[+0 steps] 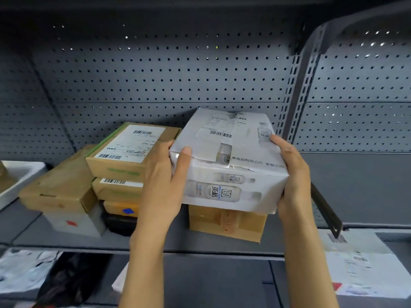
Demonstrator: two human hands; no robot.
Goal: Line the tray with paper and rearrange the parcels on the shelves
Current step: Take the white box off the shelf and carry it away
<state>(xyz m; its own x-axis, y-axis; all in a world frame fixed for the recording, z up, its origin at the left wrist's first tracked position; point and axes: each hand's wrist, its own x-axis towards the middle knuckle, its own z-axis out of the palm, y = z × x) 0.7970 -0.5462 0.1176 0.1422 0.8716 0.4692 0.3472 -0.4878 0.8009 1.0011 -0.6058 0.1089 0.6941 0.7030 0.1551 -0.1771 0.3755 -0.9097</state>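
A white printed box [231, 156] with bottle pictures and barcode labels sits on top of a brown cardboard parcel [226, 223] on the grey shelf [200, 243]. My left hand [163, 185] grips its left end, thumb on the top edge. My right hand [293, 176] holds its right end. To the left stands a stack of brown parcels [129, 156] with white shipping labels, and a tilted brown box [60, 185] resting on a pale box [73, 221]. A white tray [15, 181] shows at the far left edge.
A perforated grey back panel [155, 74] closes the shelf behind. A slotted upright post [304, 90] and a dark bracket [327, 210] stand right of the white box. Below lie white and black bags [44, 274] and a white labelled parcel [358, 267].
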